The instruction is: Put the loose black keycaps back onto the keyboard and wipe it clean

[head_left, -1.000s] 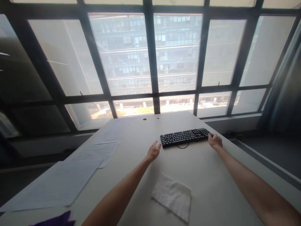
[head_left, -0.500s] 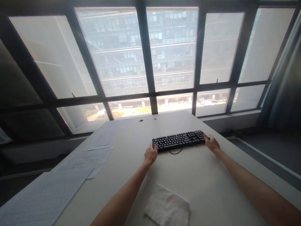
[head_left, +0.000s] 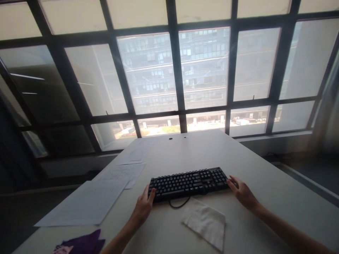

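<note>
A black keyboard (head_left: 185, 184) lies on the white table, a loop of its cable showing at its front edge. My left hand (head_left: 144, 204) grips its left end, thumb on top near the corner. At the right end, my right hand (head_left: 240, 190) has its fingertips against the keyboard's edge; whether they press on it firmly is hard to tell. Just in front of the keyboard is a folded white cloth (head_left: 205, 222), close to the cable loop.
Printed paper sheets (head_left: 87, 204) lie along the left side of the white table (head_left: 265, 183). A purple cloth (head_left: 84, 243) sits at the front left. Large windows stand beyond the far edge, which has two small holes near it.
The keyboard, with both hands at its ends, has come nearer along the table, close to the white cloth. The view has shifted, and the purple cloth now shows.
</note>
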Motion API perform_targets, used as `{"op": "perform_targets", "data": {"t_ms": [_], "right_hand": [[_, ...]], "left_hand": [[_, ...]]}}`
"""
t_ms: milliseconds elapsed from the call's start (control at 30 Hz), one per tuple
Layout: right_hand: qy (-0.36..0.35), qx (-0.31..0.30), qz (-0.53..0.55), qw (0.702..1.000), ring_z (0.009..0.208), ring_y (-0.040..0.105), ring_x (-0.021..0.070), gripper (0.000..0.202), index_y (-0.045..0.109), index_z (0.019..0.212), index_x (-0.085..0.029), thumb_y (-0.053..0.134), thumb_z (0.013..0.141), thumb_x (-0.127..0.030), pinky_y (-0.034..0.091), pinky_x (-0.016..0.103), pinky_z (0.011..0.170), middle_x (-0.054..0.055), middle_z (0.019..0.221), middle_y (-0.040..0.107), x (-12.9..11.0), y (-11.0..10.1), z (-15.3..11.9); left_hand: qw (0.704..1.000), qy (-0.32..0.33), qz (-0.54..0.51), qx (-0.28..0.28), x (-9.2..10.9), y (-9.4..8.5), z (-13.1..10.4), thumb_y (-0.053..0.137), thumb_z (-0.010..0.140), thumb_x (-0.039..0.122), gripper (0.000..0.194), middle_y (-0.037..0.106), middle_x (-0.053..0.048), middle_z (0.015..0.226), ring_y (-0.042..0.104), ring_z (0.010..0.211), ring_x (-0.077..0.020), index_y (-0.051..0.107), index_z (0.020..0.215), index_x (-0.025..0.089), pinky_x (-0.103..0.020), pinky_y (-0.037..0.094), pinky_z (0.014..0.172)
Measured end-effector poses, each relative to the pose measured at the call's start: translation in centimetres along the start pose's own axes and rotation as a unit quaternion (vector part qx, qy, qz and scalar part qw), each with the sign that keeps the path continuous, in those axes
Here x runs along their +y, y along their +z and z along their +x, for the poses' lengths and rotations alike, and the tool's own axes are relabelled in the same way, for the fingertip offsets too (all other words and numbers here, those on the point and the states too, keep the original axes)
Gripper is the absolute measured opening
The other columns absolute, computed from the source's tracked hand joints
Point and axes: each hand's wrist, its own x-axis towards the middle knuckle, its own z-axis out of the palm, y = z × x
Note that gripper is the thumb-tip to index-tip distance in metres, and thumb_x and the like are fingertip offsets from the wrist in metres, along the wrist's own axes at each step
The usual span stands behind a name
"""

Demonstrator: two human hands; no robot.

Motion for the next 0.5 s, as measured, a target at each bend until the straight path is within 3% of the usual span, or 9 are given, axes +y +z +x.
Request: {"op": "perform_targets", "data": {"t_ms": [133,300,400,500], "right_hand": [[-0.015,0.026,-0.044,0.999,0.103,0.068,0.0328,0.069,0.065,0.123,-0.007,0.048,0.084,-0.062,0.052,0.042,0.093,0.021,0.116,0.070,-1.6,0.6,-4.7],[-0.045,-0.101,-0.112,0.988,0.090,0.067,0.0268,0.042,0.073,0.106,-0.017,0.067,0.074,-0.043,0.049,0.034,0.084,0.010,0.094,0.073,-4.8,2.2,-10.4],[-0.032,-0.171,-0.120,0.977,0.076,0.064,0.0227,0.016,0.070,0.075,-0.018,0.064,0.070,-0.032,0.046,0.029,0.070,0.004,0.071,0.068,-6.9,2.3,-10.9],[-0.051,-0.159,-0.031,0.985,0.078,0.065,0.0229,0.025,0.067,0.070,-0.018,0.057,0.078,-0.039,0.047,0.029,0.069,0.005,0.076,0.070,-8.2,1.0,-8.2]], "left_hand": [[1.000,0.008,0.017,-0.004,-0.5,-0.8,-2.7,0.034,0.095,0.063,0.074,0.051,-0.016,0.153,0.044,0.144,-0.0322,0.045,0.148,0.013,-0.047,0.032,0.121],[0.996,0.009,0.092,-0.004,1.2,-0.5,-3.4,0.033,0.098,0.052,0.069,0.050,-0.018,0.153,0.046,0.142,-0.0346,0.040,0.152,0.009,-0.049,0.032,0.119],[0.994,0.005,0.106,0.001,1.8,-0.4,-3.2,0.033,0.100,0.048,0.068,0.050,-0.018,0.154,0.047,0.141,-0.0343,0.034,0.156,0.010,-0.049,0.033,0.117],[0.995,0.001,0.100,-0.002,2.0,-0.6,-3.3,0.030,0.102,0.047,0.067,0.050,-0.017,0.153,0.048,0.140,-0.0333,0.031,0.158,0.010,-0.047,0.034,0.117]]}}
